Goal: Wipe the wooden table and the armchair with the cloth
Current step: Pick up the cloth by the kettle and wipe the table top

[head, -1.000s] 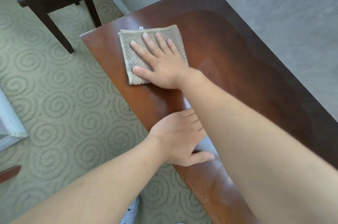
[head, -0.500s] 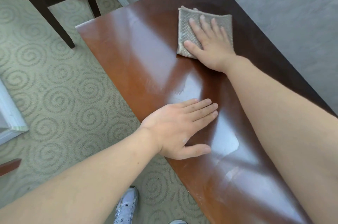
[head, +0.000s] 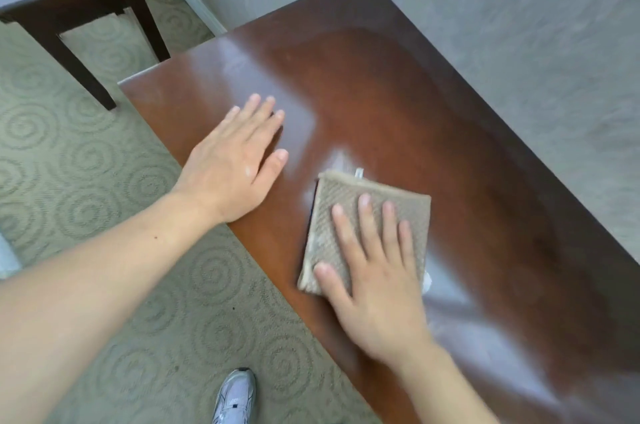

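The glossy brown wooden table [head: 398, 105] runs from the upper middle to the lower right, alongside a wall. A folded beige waffle-weave cloth [head: 346, 191] lies flat near the table's front edge. My right hand [head: 377, 278] presses down on the cloth with its fingers spread. To its left, my left hand [head: 235, 160] rests flat on the bare tabletop at the front edge, holding nothing. The armchair [head: 69, 1], with a dark wooden frame and a pale green cushion, stands at the top left, apart from the table.
A grey textured wall [head: 502, 25] borders the table's far side. Green carpet with a swirl pattern [head: 86, 164] covers the floor on the left. My white shoe [head: 235, 396] shows at the bottom, beside the table's front edge.
My right hand has slid the cloth from the table's far end back toward me, to the near edge. My left hand has moved further up the front edge.
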`<action>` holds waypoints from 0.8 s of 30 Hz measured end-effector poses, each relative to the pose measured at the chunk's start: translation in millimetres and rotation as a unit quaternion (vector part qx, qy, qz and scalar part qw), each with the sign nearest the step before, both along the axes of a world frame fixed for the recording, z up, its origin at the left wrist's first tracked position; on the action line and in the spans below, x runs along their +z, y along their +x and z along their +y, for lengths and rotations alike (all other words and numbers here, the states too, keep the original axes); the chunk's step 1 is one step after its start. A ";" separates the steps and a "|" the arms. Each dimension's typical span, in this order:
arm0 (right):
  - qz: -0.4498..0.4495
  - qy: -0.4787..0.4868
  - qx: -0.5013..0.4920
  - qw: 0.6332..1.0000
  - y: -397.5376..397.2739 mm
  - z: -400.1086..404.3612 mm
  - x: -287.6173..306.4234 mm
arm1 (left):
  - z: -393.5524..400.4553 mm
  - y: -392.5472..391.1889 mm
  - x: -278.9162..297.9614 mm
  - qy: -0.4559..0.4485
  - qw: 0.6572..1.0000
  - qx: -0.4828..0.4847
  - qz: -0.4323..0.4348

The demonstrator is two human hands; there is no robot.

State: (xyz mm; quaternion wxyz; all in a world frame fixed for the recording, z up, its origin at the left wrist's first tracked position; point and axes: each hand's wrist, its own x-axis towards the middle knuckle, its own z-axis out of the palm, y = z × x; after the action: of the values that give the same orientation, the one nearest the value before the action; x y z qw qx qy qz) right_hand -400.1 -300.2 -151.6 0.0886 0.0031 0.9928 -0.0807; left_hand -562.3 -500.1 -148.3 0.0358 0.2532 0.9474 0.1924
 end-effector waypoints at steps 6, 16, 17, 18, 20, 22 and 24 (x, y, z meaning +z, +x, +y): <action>-0.005 -0.003 -0.010 1.000 18.8 -30.9 -2.6 | 0.0 -20.0 -9.6 -0.083 0.996 0.009 0.007; 0.012 0.000 -0.067 0.998 -192.4 -14.0 -6.8 | -0.8 -21.6 -9.4 -0.077 0.997 0.006 0.004; 0.011 0.002 -0.058 0.998 -213.6 -11.4 -7.8 | -0.9 -21.4 -10.5 -0.073 0.997 0.008 0.005; 0.011 0.005 -0.051 0.999 -234.0 -9.8 -9.0 | -0.9 -21.6 -11.7 -0.069 0.998 0.009 0.008; 0.009 0.005 -0.052 0.999 -272.3 -10.0 -10.0 | -0.9 -21.8 -13.8 -0.065 0.998 0.009 0.012; 0.001 -0.001 -0.063 0.998 -306.8 -16.7 -9.1 | -1.2 -21.5 -14.8 -0.062 0.998 0.014 0.013; -0.011 -0.002 -0.067 0.998 -332.6 -26.8 -8.0 | -0.4 -21.7 -15.1 -0.063 0.998 0.015 0.016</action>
State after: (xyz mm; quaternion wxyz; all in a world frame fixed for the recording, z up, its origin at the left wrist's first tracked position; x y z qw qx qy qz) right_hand -732.7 -327.0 -159.6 0.0934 0.0702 0.9892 -0.0888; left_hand -584.0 -500.6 -163.4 0.0338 0.2393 0.9618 0.1287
